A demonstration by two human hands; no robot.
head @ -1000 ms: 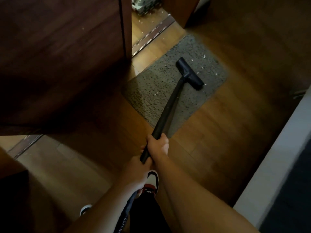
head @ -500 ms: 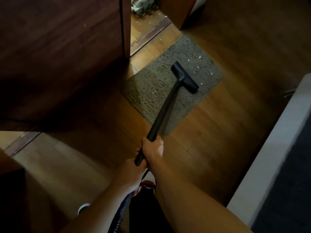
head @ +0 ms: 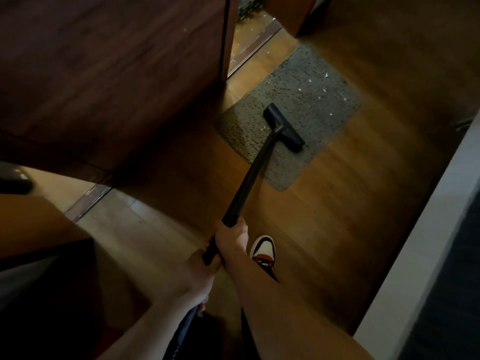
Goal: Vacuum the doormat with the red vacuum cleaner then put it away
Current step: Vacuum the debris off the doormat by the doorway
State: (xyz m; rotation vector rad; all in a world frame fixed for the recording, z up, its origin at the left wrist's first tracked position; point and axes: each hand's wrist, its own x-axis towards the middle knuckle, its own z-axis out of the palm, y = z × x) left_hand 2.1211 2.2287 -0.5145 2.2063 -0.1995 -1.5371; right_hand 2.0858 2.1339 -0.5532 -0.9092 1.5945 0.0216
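Observation:
A grey doormat (head: 306, 100) lies on the wooden floor, with white scraps scattered over its far half. The vacuum's black floor nozzle (head: 283, 128) rests on the mat's near part. Its black wand (head: 249, 183) slants down toward me. My right hand (head: 231, 237) grips the wand higher up. My left hand (head: 197, 276) holds it just below, near the hose. The red body of the vacuum cleaner is out of sight.
A dark wooden door (head: 111, 74) stands open on the left, beside a threshold strip (head: 254, 45) with more scraps beyond it. A white wall edge (head: 420, 242) runs along the right. My shoe (head: 263, 252) stands on the floor by my right hand.
The nozzle has been pulled back across the mat from its far side toward its near edge. My foot has stepped forward into view.

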